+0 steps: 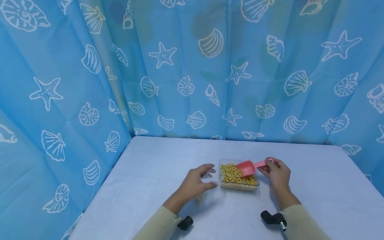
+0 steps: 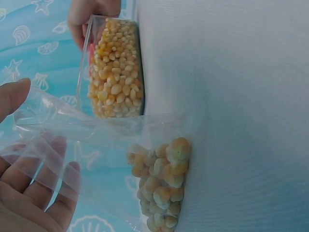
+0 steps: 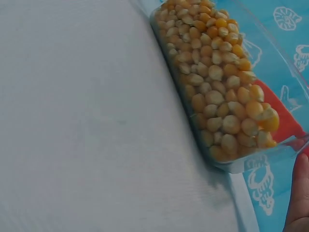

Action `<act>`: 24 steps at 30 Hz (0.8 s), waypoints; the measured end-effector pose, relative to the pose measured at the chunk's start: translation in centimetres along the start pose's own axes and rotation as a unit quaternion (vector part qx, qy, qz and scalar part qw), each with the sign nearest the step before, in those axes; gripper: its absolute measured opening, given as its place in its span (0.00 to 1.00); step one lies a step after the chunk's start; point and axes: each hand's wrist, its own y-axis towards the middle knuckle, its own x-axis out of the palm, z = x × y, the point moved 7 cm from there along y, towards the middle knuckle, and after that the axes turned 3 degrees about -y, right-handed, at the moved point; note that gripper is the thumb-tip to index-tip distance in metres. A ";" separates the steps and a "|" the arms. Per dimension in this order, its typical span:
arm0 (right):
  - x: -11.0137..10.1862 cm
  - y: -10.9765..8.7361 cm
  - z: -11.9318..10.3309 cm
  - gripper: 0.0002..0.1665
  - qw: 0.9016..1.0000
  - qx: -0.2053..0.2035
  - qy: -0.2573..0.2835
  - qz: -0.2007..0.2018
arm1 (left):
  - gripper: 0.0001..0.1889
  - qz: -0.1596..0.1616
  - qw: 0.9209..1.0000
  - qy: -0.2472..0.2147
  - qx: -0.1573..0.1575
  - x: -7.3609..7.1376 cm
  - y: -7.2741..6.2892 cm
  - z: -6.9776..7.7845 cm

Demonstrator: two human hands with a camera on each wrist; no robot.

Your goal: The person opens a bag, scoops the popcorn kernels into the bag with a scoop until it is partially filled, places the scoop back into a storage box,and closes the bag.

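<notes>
A clear rectangular container (image 1: 255, 187) on the table is filled with yellow corn kernels (image 1: 230, 172). My right hand (image 1: 279, 177) pinches the handle of a pink scoop (image 1: 246, 168), whose bowl lies on the kernels at the container's right side. Left of the container, my left hand (image 1: 191, 184) holds a clear plastic bag (image 2: 104, 130) by its mouth, thumb and fingers spread apart around it. More kernels (image 2: 161, 181) sit in the bottom of the bag, close over the table in the left wrist view. Through the container wall, the right wrist view shows kernels packed nearly to the rim.
A white cloth covers the table (image 1: 161, 161). Blue curtains (image 1: 189, 62) with white shell and starfish prints hang behind it and along its left side. Black wrist mounts (image 1: 185, 223) are fixed at both sleeves.
</notes>
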 end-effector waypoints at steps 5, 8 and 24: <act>0.1 0.2 0.7 0.30 1.000 0.012 0.014 0.001 | 0.34 0.002 1.000 0.004 -0.004 -0.1 0.0 0.0; 0.3 0.2 0.9 0.30 1.000 0.015 0.027 -0.003 | 0.34 0.004 1.000 0.004 -0.003 -0.2 0.0 0.0; 0.1 -0.4 2.1 0.30 0.991 0.077 0.109 0.016 | 0.33 -0.005 1.000 -0.005 -0.020 -0.1 0.1 -0.4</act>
